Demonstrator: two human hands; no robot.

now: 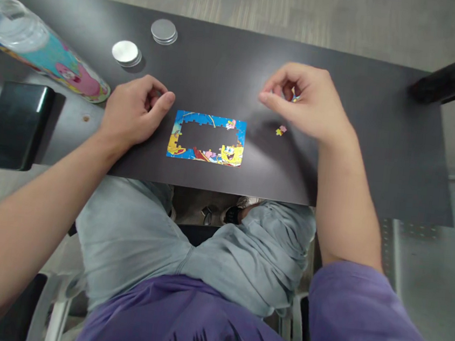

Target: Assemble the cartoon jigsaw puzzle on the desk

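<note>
A small jigsaw puzzle [206, 119] lies on the dark table with its cartoon border joined and its middle open to the tabletop. My left hand [135, 109] rests just left of it, loosely curled, and no object shows in it. To the puzzle's right, my right hand [302, 99] is raised above the table with thumb and forefinger pinched. Whatever the pinch holds, if anything, cannot be made out. Below that hand is a loose pink and yellow puzzle piece [281, 130]. Another blue and yellow piece [295, 95] shows partly past the fingers; whether it is held I cannot tell.
Two stacks of silvery discs, a nearer stack [126, 52] and a farther stack [164, 31], stand beyond my left hand. A tall cartoon-printed container [73, 70] and a black box-like object [16, 124] are at left. A dark blue-topped object [444, 82] stands at the right edge.
</note>
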